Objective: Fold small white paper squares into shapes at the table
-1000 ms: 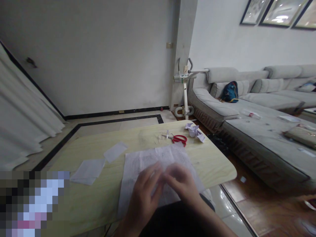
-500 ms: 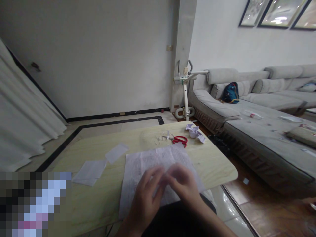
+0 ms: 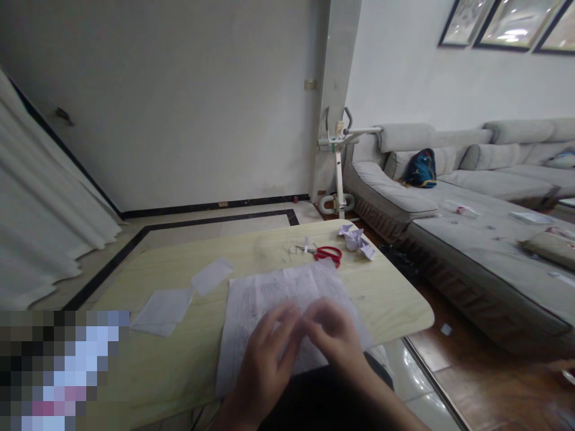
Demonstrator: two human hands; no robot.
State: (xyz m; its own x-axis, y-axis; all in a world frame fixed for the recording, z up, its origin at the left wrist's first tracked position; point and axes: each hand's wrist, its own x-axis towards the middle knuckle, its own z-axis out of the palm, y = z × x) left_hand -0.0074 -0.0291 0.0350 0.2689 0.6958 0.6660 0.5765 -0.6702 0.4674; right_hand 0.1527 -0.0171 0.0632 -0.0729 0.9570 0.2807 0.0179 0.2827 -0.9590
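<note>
Left hand (image 3: 271, 342) and right hand (image 3: 335, 333), fingers half-curled, tips meeting — anything held too blurred to tell — have hardly shifted since half a second ago, so fingertip work seemingly continues above the paper (image 3: 269, 291), scissors (image 3: 318, 250) beyond.

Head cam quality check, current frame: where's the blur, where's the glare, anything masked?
Head view: left hand and right hand blurred toward the fingertips, so anything pinched there can't be made out; head view: print on the large sheet too soft to read; head view: glare on the middle framed picture and pale floor tiles; head view: lower-left corner pixelated.
</note>
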